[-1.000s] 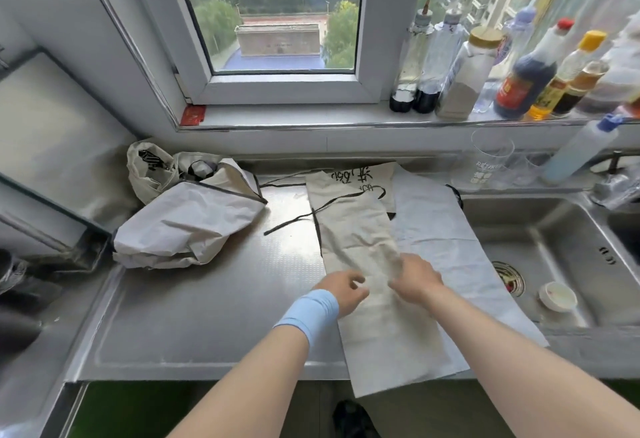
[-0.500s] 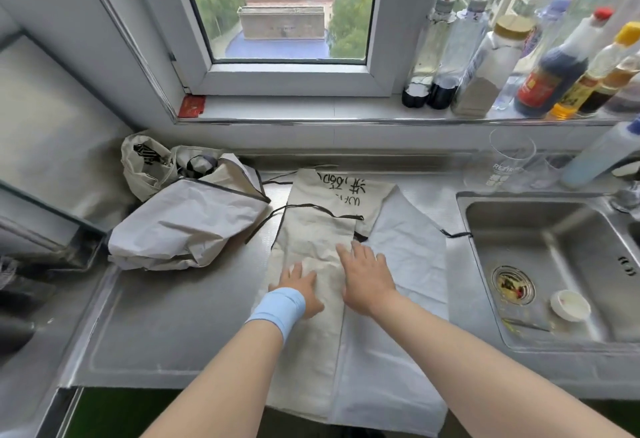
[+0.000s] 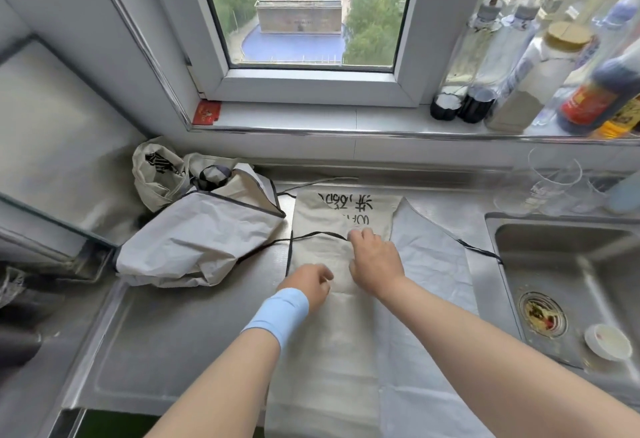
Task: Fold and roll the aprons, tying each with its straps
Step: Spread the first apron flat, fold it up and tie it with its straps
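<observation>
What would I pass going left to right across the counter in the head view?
Apron pile → left hand → right hand, pinching the strap → drain → white cap.

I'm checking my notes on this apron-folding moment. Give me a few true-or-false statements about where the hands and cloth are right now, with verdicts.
1. The beige apron with black lettering lies spread on the stainless steel counter. True.
2. The right hand has its fingertips at the thin black strap that crosses that apron. True.
3. The light blue wristband is on the right wrist. False: it is on the left wrist, just behind the left hand.
4. The crumpled pile of grey-white aprons sits in the steel sink. False: it lies on the counter, to the left of the flat apron.
</observation>
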{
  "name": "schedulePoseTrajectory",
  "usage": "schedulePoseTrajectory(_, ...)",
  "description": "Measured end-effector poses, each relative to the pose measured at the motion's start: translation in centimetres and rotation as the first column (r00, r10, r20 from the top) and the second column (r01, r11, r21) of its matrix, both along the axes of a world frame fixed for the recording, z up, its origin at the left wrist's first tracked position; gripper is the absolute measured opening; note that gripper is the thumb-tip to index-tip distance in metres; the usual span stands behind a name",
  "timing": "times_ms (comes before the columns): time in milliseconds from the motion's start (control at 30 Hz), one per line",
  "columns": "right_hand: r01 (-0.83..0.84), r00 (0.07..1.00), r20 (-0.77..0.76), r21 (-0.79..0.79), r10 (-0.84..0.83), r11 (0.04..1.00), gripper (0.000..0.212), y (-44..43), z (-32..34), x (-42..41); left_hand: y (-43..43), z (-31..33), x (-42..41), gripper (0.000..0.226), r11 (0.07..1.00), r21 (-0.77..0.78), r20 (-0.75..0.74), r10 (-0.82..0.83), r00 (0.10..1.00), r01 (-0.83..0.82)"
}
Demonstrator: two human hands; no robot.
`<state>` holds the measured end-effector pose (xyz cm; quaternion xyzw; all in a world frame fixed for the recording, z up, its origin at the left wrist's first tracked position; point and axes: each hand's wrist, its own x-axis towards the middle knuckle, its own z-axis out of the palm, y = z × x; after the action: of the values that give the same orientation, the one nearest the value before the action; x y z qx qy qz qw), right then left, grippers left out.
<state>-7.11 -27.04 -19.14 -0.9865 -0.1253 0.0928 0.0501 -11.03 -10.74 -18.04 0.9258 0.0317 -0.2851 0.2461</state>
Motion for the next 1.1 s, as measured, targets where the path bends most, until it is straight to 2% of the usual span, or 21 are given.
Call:
schedulePoseTrajectory(133, -0.029, 0.999, -0.025, -0.091, 0.026, 0.995, 0.028, 0.2, -0.6, 2.1, 0.3, 0.4, 2.5, 0.037, 0.999, -0.016, 0.136, 0.035, 0.990, -0.034)
schedulePoseTrajectory(200, -0.031, 0.999, -0.030, -0.127, 0.028, 0.991, 0.030, 0.2, -0.9, 3.1, 0.2, 0.7, 3.6, 0.047, 0.998, -0.021, 0.176, 0.055, 0.983, -0.052)
schedulePoseTrajectory(300, 0.031, 0.999, -0.005, -0.095, -0.031, 0.995, 0.041, -0.1, -1.1, 4.4, -0.4, 0.4, 5.5, 0.062, 0.995, -0.051, 0.146, 0.090, 0.985, -0.083)
schedulePoseTrajectory(367, 0.045, 0.998, -0.029, -0.083, -0.048, 0.996, 0.041, -0.3, -1.0, 5.5, -1.0, 0.0, 7.0, 0.065, 0.998, -0.017, 0.112, 0.056, 0.992, -0.054)
schedulePoseTrajectory(467, 0.015, 0.997, -0.074, -0.103, -0.022, 0.995, 0.026, -1.0, -1.2, 7.3, -1.8, -0.4, 9.1, 0.062, 0.997, 0.081, 0.176, -0.019, 0.984, 0.005)
schedulePoseTrajectory(567, 0.069, 0.997, -0.026, 0.075, -0.068, 0.995, 0.037, -1.7, -1.6, 8.7, -2.7, -0.6, 10.9, 0.060, 0.992, 0.122, 0.225, -0.044, 0.973, 0.017)
schedulePoseTrajectory(633, 0.064, 0.998, -0.034, 0.123, -0.060, 0.990, 0.046, -2.0, -1.9, 9.7, -3.1, -1.1, 12.1, 0.058, 0.988, 0.148, 0.165, -0.072, 0.984, 0.047)
schedulePoseTrajectory(767, 0.022, 0.997, -0.075, 0.039, -0.019, 0.999, 0.022, -2.4, -2.4, 11.5, -3.2, -2.4, 13.6, 0.046, 0.986, 0.149, 0.096, -0.084, 0.992, 0.069)
schedulePoseTrajectory(867, 0.050, 0.998, -0.035, 0.146, -0.045, 0.988, 0.017, -2.3, -1.9, 12.5, -3.4, -2.4, 14.3, 0.032, 0.986, 0.166, 0.084, -0.049, 0.995, 0.034)
schedulePoseTrajectory(933, 0.158, 0.987, -0.045, 0.248, -0.152, 0.956, 0.016, -2.3, -1.4, 13.5, -3.1, -2.1, 15.4, 0.027, 0.966, 0.249, 0.006, -0.075, 0.997, 0.071)
schedulePoseTrajectory(1000, 0.352, 0.936, -0.148, 0.332, -0.320, 0.875, 0.014, -2.6, -1.0, 14.9, -2.3, -1.3, 17.0, 0.028, 0.959, 0.283, -0.009, 0.016, 1.000, -0.013)
schedulePoseTrajectory(1067, 0.524, 0.850, -0.292, 0.380, -0.438, 0.763, 0.011, -3.1, -1.0, 16.1, -1.2, -0.2, 18.9, 0.023, 0.945, 0.167, 0.148, 0.258, 0.955, -0.281)
schedulePoseTrajectory(1100, 0.573, 0.817, -0.340, 0.392, -0.465, 0.720, 0.011, -3.4, -1.0, 16.6, -0.7, 0.5, 19.7, 0.021, 0.910, 0.053, 0.270, 0.383, 0.883, -0.411)
